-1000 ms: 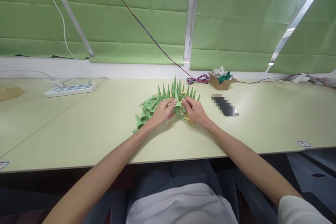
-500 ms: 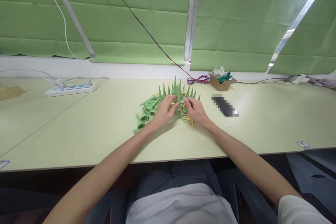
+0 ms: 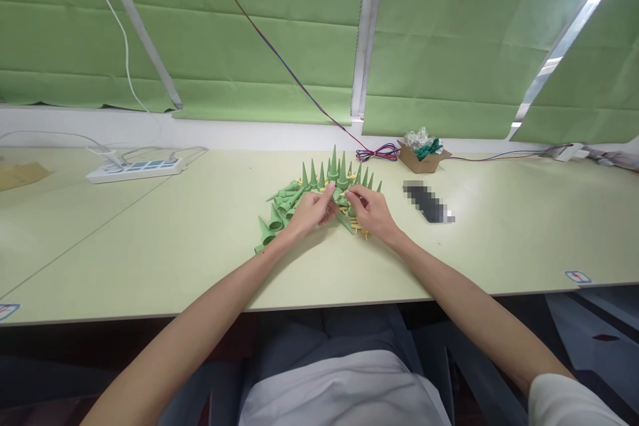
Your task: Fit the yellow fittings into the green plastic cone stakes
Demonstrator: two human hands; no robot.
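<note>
Above the table's middle, my left hand is closed on a green plastic cone, whose round end shows between my hands. Close beside it my right hand is pinched, its fingertips at the cone's edge; a bit of yellow shows there, too small to make out fully. Behind my hands several green cones stand upright in a row. More green cones lie on their sides left of my left hand. Small yellow pieces lie under my right hand.
A dark, pixelated flat object lies to the right. Behind it are a small cardboard box with crumpled plastic and a bundled red-blue cable. A white power strip sits at the back left, near a brown paper piece.
The cone in my left hand has tipped from upright to lying over, its round end now towards my right hand. My right hand has shifted slightly left.
</note>
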